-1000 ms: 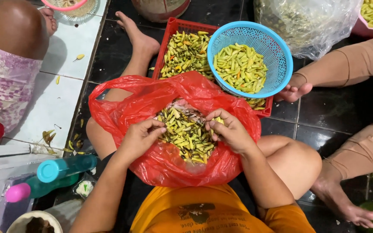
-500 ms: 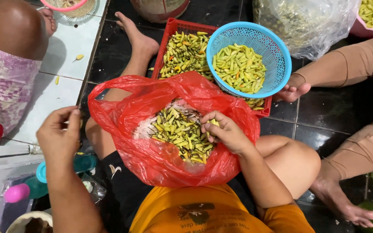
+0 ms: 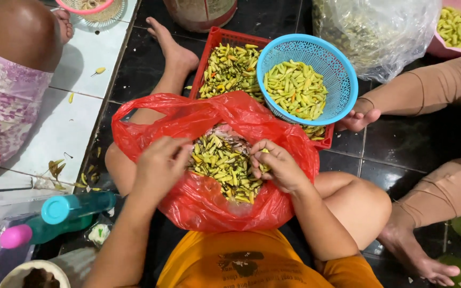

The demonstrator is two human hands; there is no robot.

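A red plastic bag (image 3: 198, 205) full of small green chilies (image 3: 225, 170) lies in my lap, its mouth spread wide. My left hand (image 3: 158, 168) rests at the bag's left edge. Its fingers curl onto the chilies, and the back of the hand hides what they hold. My right hand (image 3: 279, 166) sits on the right side of the pile, with a chili pinched at its fingertips.
Beyond the bag stand a red crate (image 3: 215, 40) of chilies and a blue basket (image 3: 342, 74) of green chilies. Another person's hand (image 3: 358, 117) holds the basket. A seated person (image 3: 12, 80) is at the left. Teal bottles (image 3: 70, 205) lie by my left knee, and a clear plastic sack (image 3: 380, 32) is at the back.
My left hand had swung out to the left over the white tiles half a second ago and has come back to the bag's edge. My right hand stayed on the chilies.
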